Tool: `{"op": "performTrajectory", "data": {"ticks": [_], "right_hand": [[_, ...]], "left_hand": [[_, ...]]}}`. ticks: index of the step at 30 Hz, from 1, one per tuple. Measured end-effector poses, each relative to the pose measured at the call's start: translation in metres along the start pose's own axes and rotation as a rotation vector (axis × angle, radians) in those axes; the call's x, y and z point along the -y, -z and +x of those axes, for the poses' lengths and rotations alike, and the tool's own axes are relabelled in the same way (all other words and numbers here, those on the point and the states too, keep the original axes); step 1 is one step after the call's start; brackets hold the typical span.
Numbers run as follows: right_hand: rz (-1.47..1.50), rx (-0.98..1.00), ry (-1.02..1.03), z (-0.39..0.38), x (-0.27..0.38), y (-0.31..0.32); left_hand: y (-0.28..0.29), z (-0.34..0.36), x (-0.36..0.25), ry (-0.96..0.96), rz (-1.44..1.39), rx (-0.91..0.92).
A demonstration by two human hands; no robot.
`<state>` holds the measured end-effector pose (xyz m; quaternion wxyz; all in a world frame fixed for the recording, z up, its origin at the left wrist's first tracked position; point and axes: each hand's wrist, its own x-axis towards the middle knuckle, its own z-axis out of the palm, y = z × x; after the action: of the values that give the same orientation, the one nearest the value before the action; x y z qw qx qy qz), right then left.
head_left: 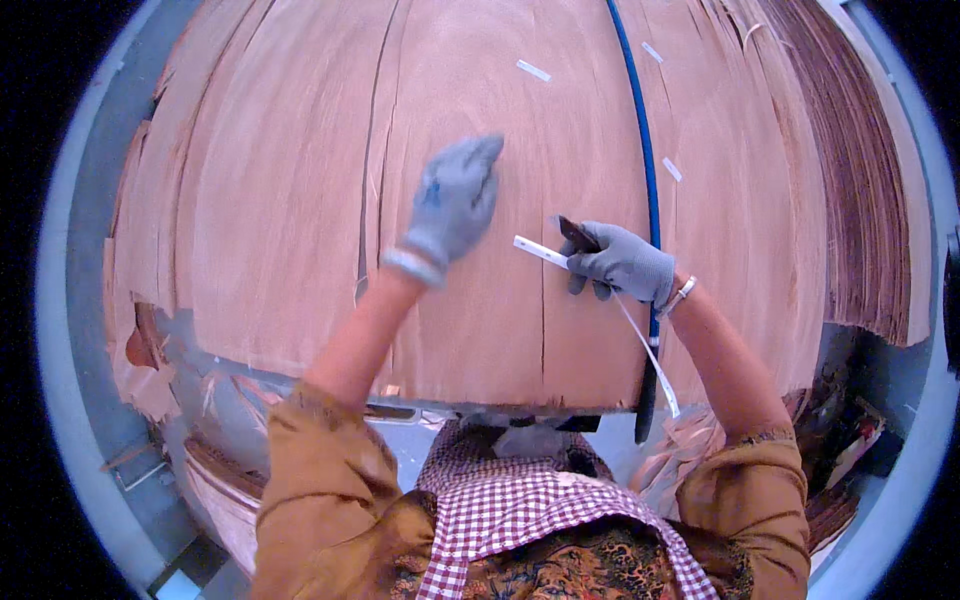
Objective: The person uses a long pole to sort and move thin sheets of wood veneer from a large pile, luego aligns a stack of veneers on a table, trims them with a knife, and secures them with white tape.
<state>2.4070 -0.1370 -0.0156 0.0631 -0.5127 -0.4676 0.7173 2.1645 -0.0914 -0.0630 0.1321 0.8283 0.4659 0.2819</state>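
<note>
My left hand (455, 200), in a grey knit glove, is over the middle of a broad reddish-brown wood veneer sheet (270, 200), right of a long dark split. Its fingers point away from me, blurred and partly hidden, so I cannot tell whether they grip anything. My right hand (625, 265), also gloved, is closed around a dark-handled knife (578, 236) and a white tape strip (540, 251). One short end of the tape sticks out left of the fingers. A longer tail hangs toward me past the wrist. A thin crack runs down the sheet between my hands.
A dark blue hose-like cord (640, 120) crosses the sheet just right of my right hand. Short white tape pieces (533, 71) lie on the veneer farther off. Stacked veneer edges (850, 170) rise at the right. Torn scraps (690, 445) hang below the near edge.
</note>
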Motion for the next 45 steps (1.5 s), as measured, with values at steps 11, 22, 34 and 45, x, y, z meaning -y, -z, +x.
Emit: {"op": "performTrajectory", "data": {"ticks": [11, 22, 34, 45], "right_hand": [[-0.112, -0.021, 0.027, -0.021, -0.044, -0.032], [-0.133, -0.142, 0.167, -0.017, -0.061, -0.041], [0.086, -0.050, 0.243, -0.068, -0.021, -0.044], [0.014, -0.308, 0.381, 0.046, 0.110, -0.013]], "left_hand": [[-0.015, -0.137, -0.129, 0.156, 0.075, 0.039], [-0.036, -0.143, -0.135, 0.113, 0.272, 0.119], [-0.015, -0.127, -0.127, 0.059, 0.173, 0.056], [0.070, 0.009, 0.120, 0.057, 0.535, 0.063]]}}
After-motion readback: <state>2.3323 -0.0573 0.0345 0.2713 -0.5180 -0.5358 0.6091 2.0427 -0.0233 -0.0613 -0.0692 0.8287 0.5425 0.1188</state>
